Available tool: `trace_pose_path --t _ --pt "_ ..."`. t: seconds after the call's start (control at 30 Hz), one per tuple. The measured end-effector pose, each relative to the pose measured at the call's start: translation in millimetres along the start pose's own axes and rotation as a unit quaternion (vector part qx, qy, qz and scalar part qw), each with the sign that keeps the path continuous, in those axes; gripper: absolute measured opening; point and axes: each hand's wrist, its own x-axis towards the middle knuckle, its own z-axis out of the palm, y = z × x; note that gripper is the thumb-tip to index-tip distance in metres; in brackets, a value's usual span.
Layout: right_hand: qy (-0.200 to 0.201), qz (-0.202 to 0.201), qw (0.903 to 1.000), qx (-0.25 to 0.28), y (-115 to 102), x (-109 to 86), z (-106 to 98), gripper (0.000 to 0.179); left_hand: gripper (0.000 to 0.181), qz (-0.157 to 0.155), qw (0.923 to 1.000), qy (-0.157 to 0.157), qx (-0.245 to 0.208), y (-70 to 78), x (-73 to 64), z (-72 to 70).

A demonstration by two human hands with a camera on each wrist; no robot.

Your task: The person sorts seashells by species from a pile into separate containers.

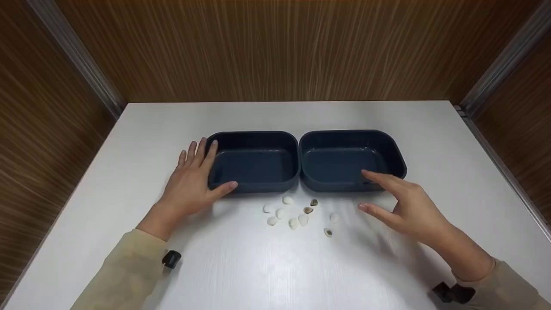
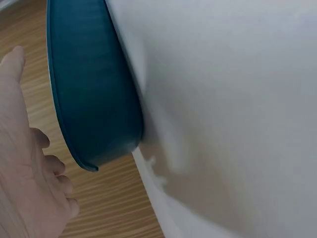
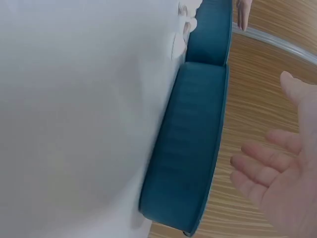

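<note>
Two dark blue rectangular boxes sit side by side, a left box (image 1: 262, 187) and a right box (image 1: 335, 187), with bare floors showing inside. At the left box's outer end is my left hand (image 1: 187, 185), fingers spread, its index finger and thumb overlapping the rim in the head view. My right hand (image 1: 415, 211) hovers by the right box's near right corner, thumb and index finger apart, holding nothing; the right wrist view shows its palm (image 3: 292, 198) facing the box wall. In front of the boxes lie several small white shells (image 1: 303, 220), a few with brown patches (image 1: 308, 210).
Everything stands on a white table (image 1: 258, 267). Wood-grain panels (image 1: 284, 51) rise behind it and at both sides, joined by metal strips (image 1: 79, 60) at the corners. A black band piece (image 1: 171, 259) hangs at the left sleeve.
</note>
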Motion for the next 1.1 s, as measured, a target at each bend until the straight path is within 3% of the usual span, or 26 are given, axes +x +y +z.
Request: trace_pose_path --t 0.23,0.53,0.8,0.93,1.1 --pt "0.016 -0.026 0.9968 0.074 3 -4.7 18 0.055 0.115 -0.006 0.9985 0.007 -0.055 -10.9 4.1 3.5" --pt "-0.049 0.030 0.9828 0.176 14 -6.4 37 0.043 0.115 -0.032 0.9898 -0.004 -0.139 -20.6 5.1 9.8" --pt "-0.102 0.058 0.9654 0.233 20 -0.8 46 0.038 0.116 -0.054 0.9823 -0.014 -0.179 -27.3 5.4 15.9" --pt "-0.123 0.075 0.9568 0.253 22 1.3 52 0.041 0.119 -0.053 0.9769 -0.018 -0.206 -31.7 5.6 18.9" --pt "-0.139 0.085 0.9552 0.247 24 3.2 57 0.041 0.126 -0.043 0.9716 -0.015 -0.232 -35.7 9.0 22.9"
